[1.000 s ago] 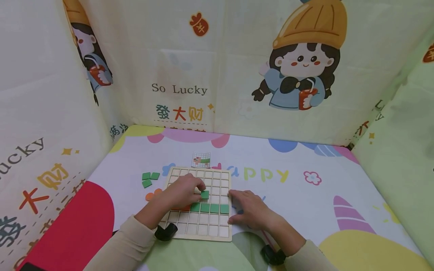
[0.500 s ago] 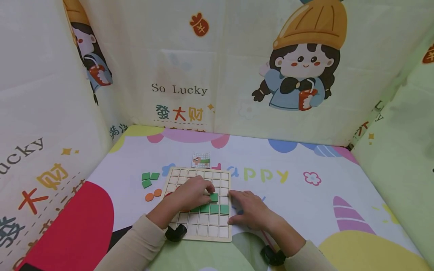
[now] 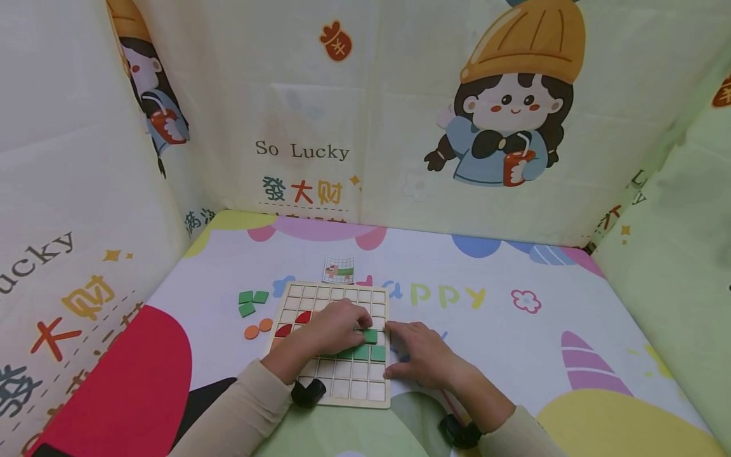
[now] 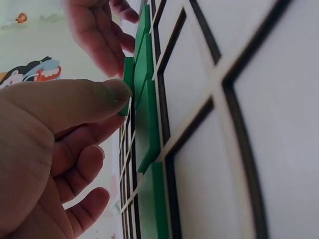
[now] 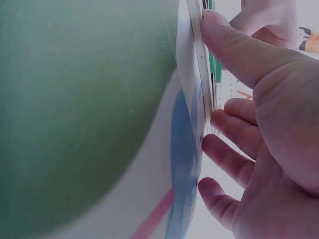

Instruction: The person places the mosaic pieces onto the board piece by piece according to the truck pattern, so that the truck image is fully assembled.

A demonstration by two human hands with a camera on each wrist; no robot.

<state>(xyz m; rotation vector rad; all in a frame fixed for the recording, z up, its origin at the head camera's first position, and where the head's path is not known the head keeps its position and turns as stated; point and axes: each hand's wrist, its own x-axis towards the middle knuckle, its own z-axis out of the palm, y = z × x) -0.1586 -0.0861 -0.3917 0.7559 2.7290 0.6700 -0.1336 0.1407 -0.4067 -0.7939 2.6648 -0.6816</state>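
Observation:
My left hand (image 3: 339,327) pinches a green square tile (image 3: 370,336) between thumb and fingers, over the right part of a wooden grid board (image 3: 342,402). In the left wrist view the held tile (image 4: 127,69) stands close above a row of green tiles (image 4: 146,127) lying in the cells. Red quarter-round pieces (image 3: 303,317) show at the board's left; my left hand and forearm hide cells between. My right hand (image 3: 425,355) touches the board's right edge with its thumb and fingers loosely spread, as the right wrist view also shows.
Left of the board lie several loose green square tiles (image 3: 246,297) and two orange discs (image 3: 251,332). A small picture card (image 3: 339,270) with a grid pattern sits behind the board. Printed cloth covers the table, and printed curtains (image 3: 400,127) stand around it.
My left hand has slid rightward across the board with the green tile, from near the middle columns to the right side. More red pieces at the left now show. My right hand stays put.

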